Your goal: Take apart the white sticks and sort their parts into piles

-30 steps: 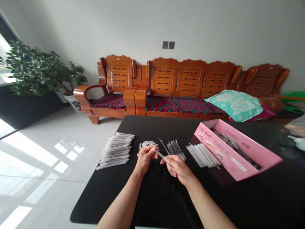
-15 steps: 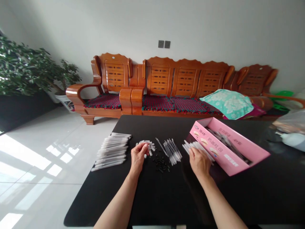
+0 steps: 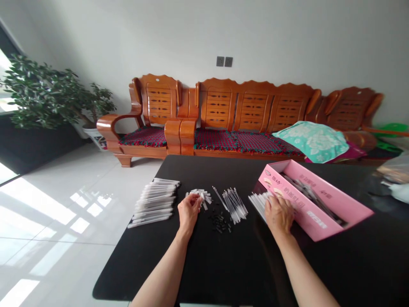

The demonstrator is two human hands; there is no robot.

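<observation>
My left hand [image 3: 189,212] has its fingers pinched together at the near side of a heap of small white pieces [image 3: 207,198]; what lies between the fingertips is too small to make out clearly. My right hand [image 3: 280,214] is curled over a row of slim white tubes [image 3: 257,202], like pen barrels, beside the pink box. Its fingertips touch them and hide part of the row. Between my hands lie a bundle of thin pen refills [image 3: 234,204] and a scatter of small black plugs [image 3: 220,221]. Left of my left hand, white pens [image 3: 155,202] with dark ends are stacked in a row.
A long pink box [image 3: 300,209] with dark and clear items inside stands at right on the black table [image 3: 236,264]. A wooden sofa [image 3: 220,106] with a teal cushion [image 3: 316,140] runs behind. Plastic bags [image 3: 394,175] lie at the far right.
The view has shifted slightly, so the scene sits further right. My left hand has come closer to the white pieces. My right hand has moved along the tubes towards the pink box.
</observation>
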